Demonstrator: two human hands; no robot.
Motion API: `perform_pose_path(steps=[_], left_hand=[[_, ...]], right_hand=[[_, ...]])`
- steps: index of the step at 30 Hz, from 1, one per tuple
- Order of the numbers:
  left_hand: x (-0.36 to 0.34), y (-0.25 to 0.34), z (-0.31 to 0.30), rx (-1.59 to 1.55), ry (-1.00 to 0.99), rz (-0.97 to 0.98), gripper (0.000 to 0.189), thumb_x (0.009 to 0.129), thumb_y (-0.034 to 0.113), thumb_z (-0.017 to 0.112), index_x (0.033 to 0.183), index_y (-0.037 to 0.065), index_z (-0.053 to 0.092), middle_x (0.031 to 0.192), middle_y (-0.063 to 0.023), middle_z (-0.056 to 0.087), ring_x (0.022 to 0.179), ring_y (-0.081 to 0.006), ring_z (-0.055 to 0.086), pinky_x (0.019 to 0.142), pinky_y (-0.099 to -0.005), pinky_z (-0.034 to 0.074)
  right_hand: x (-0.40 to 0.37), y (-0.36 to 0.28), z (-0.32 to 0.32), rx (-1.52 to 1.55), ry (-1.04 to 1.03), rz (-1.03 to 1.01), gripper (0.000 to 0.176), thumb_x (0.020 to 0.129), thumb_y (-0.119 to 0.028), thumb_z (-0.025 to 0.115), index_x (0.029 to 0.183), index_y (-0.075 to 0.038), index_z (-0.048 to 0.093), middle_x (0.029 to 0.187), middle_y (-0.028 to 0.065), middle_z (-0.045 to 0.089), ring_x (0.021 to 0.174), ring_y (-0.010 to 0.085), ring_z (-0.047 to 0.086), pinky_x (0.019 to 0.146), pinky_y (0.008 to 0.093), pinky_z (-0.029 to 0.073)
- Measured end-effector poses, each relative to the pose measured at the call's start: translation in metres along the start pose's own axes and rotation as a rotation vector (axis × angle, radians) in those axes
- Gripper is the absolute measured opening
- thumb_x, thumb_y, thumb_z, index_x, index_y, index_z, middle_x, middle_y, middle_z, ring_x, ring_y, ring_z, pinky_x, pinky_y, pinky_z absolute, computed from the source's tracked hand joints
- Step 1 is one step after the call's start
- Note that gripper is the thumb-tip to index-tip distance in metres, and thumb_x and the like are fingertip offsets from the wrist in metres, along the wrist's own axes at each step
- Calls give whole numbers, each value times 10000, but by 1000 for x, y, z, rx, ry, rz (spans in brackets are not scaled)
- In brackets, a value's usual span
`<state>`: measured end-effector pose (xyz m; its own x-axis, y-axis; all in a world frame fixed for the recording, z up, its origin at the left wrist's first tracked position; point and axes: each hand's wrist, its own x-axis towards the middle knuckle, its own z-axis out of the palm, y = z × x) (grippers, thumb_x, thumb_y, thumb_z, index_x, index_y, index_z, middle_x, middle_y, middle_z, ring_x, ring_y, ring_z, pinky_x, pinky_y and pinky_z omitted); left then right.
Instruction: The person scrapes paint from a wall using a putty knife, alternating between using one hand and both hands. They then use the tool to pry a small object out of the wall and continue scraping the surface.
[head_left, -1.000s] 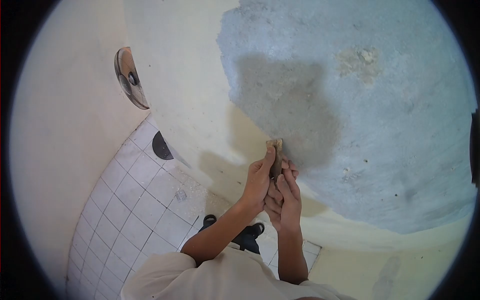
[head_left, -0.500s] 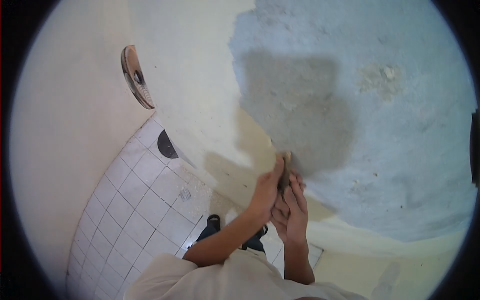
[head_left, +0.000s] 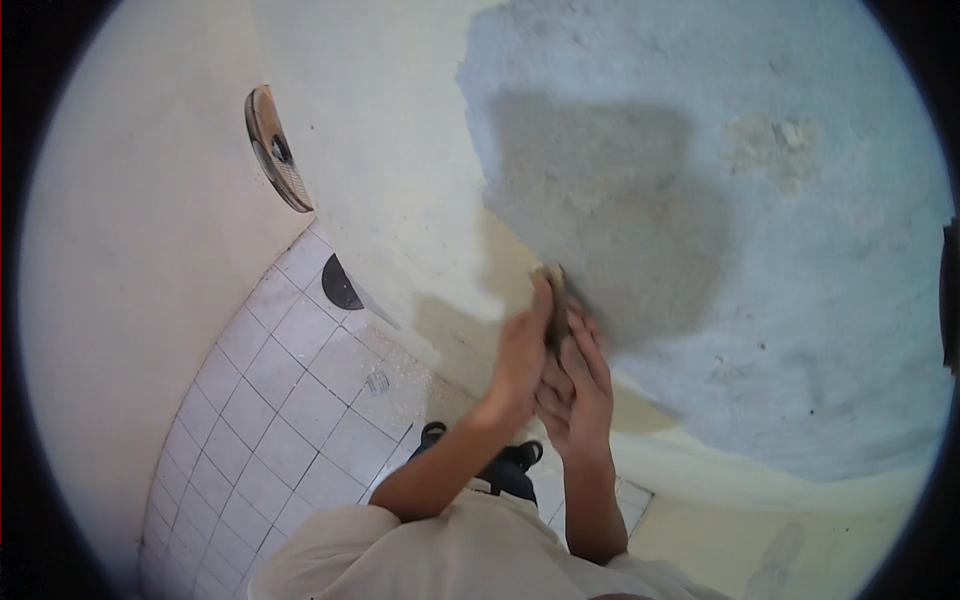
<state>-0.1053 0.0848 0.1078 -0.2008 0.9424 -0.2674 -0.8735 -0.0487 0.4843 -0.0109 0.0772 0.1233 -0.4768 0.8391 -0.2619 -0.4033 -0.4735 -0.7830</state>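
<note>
Between my hands is a narrow, flat brownish tool (head_left: pixel 556 315) that looks like a scraper; its pale end lies against the wall. My left hand (head_left: pixel 520 355) is closed around its left side, thumb stretched along it. On the other side, my right hand (head_left: pixel 582 385) has its fingers pressed to the tool. The tip meets the border between cream paint (head_left: pixel 400 190) and a large blue-grey exposed patch (head_left: pixel 790 260). Shadow covers part of that patch. The tool's lower part is hidden by my fingers.
A fan (head_left: pixel 276 150) stands at the left near the wall, with a dark round base (head_left: pixel 340 284) below. White floor tiles (head_left: pixel 275 400) carry pale crumbs (head_left: pixel 410 385) and a small scrap (head_left: pixel 378 381). My sandalled feet (head_left: pixel 525 455) stand close to the wall.
Both hands and the tool have moved up and slightly left along the paint border. The grip looks the same, and the view has shifted slightly.
</note>
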Motion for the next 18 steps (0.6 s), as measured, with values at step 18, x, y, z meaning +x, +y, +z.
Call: perform_pose_path(steps=[18], left_hand=[[-4, 31, -11, 148, -6, 10, 535, 1087, 569, 470, 1010, 59, 612, 915, -98, 673, 836, -228, 702, 749, -354, 595]], right_hand=[[0, 11, 32, -50, -59, -45, 413, 1129, -212, 466, 1535, -135, 463, 677, -84, 354, 452, 5, 251, 373, 184, 204]])
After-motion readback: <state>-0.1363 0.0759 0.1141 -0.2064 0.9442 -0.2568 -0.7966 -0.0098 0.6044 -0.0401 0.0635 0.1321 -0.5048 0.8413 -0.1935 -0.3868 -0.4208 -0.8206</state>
